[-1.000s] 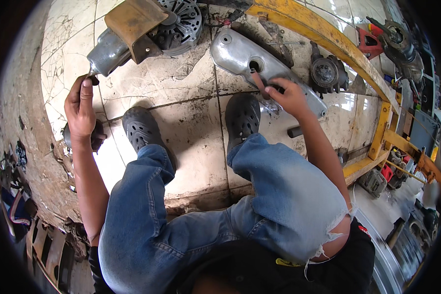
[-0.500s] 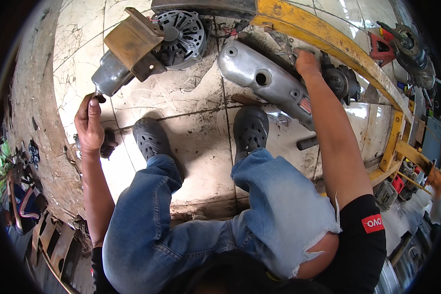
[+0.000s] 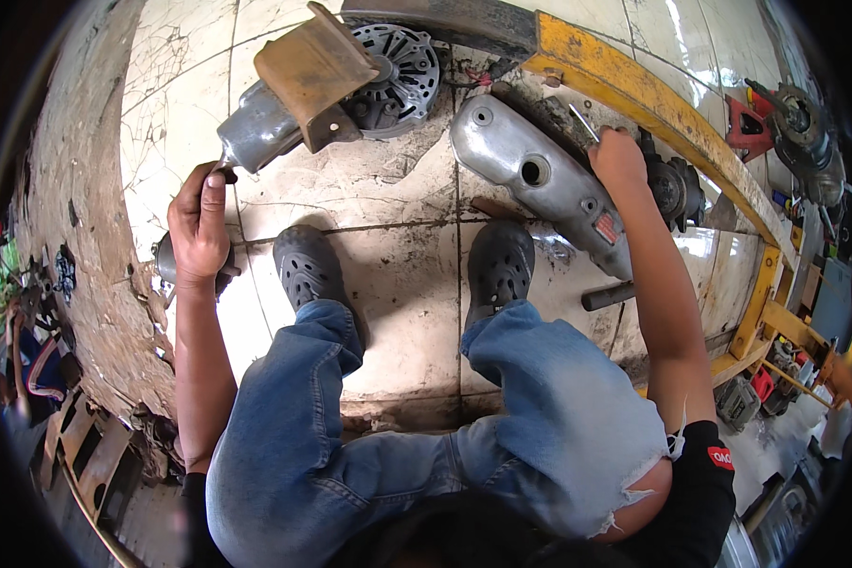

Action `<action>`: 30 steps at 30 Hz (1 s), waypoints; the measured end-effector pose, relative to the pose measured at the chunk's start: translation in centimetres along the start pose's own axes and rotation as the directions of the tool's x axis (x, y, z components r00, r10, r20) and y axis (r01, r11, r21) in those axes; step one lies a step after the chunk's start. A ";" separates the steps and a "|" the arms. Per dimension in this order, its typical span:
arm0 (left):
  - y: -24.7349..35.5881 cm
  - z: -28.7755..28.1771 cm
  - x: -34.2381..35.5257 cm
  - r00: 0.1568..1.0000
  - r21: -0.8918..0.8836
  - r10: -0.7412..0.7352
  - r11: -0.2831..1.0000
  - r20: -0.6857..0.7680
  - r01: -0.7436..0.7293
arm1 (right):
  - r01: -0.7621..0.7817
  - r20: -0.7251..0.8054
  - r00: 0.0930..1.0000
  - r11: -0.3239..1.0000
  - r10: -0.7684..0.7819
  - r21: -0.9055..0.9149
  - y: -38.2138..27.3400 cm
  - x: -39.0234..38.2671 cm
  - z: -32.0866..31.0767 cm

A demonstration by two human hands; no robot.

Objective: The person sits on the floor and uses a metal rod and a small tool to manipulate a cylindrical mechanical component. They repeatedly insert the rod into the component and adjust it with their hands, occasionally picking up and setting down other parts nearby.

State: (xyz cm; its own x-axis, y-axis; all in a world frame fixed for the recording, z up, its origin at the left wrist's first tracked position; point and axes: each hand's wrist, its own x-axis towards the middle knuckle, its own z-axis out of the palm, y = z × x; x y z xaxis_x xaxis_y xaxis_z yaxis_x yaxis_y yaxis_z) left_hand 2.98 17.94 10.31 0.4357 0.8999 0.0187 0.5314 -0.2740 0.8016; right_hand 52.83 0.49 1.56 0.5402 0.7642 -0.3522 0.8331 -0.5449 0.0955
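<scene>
My left hand point(image 3: 201, 222) is closed, thumb and fingers pinching the small stub at the lower end of a grey metal cylinder point(image 3: 258, 125). The cylinder is fixed to a rusty brown bracket point(image 3: 314, 71), and a round slotted alternator housing point(image 3: 395, 80) lies behind it. Over on the right, my right hand point(image 3: 619, 161) is closed around a slim silver metal tool point(image 3: 583, 123), whose exact kind is hidden by the fingers. That hand is beyond a long silver valve cover point(image 3: 530, 168) and beside a dark round machine part point(image 3: 674, 187).
A yellow steel beam point(image 3: 625, 85) slants across the far right. A short black tube point(image 3: 609, 296) lies near the valve cover. Another metal part point(image 3: 167, 257) sits behind my left wrist. A red stand point(image 3: 748, 130) and a greasy assembly point(image 3: 809, 151) are at far right.
My right hand has lifted the slim silver tool, which now points up and left from the fingers. My left hand stays at the cylinder's end. The whole view has shifted slightly.
</scene>
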 end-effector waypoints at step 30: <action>2.0 -0.7 -0.1 0.999 0.122 -0.025 0.992 -0.028 0.028 | 0.324 -0.411 0.911 0.576 0.023 0.751 -5.9 -2.2 -14.3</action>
State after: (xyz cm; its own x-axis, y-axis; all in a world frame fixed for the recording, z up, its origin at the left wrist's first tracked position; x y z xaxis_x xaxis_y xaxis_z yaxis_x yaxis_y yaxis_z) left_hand 3.49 17.55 12.34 0.4018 0.9156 0.0156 0.6279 -0.2879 0.7231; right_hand 48.46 6.97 15.07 0.5607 0.8255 0.0642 0.5652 -0.3250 -0.7582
